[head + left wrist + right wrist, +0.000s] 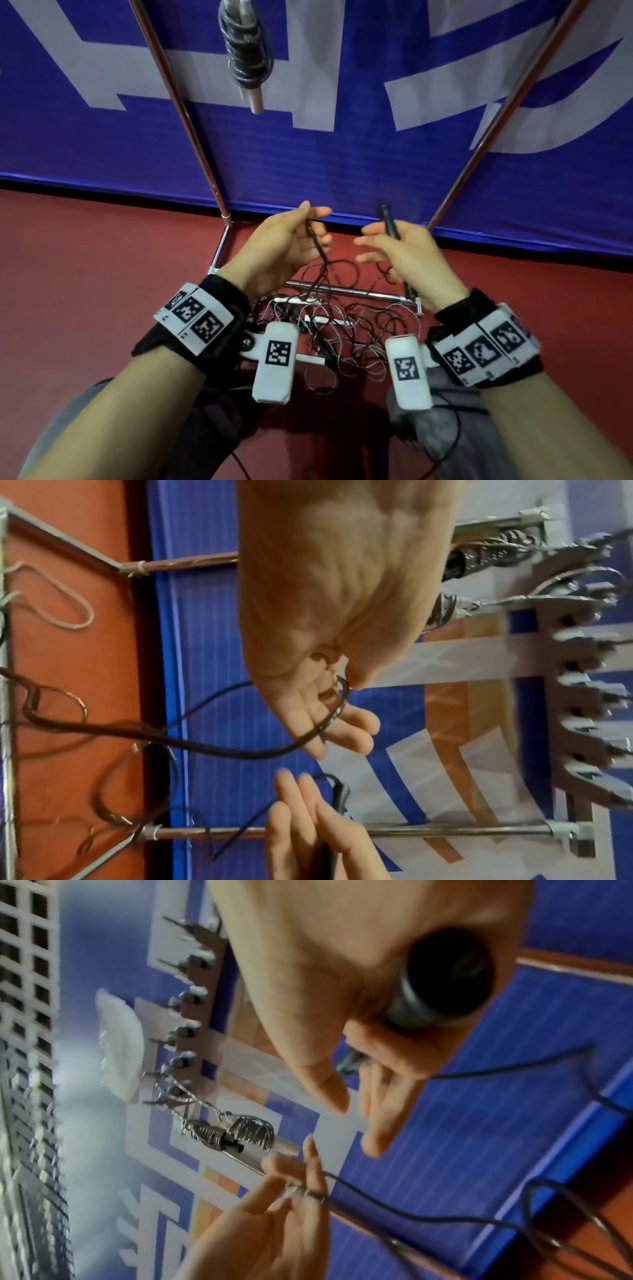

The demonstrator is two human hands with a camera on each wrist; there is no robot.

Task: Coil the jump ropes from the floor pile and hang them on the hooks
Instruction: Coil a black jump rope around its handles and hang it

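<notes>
A: Jump rope [320,255]: where?
B: Left hand [281,245] pinches its thin cord; right hand [407,253] is wrapped round the black handle [388,221]. The rest trails to the floor pile [342,329] at six o'clock.
A: Handling?
B: Likely light, limp, tangle-prone; take the handle, feed cord.

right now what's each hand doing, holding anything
Left hand: thumb and fingers pinch the dark rope cord.
Right hand: grips the black rope handle, its other fingers loosely spread.
</notes>
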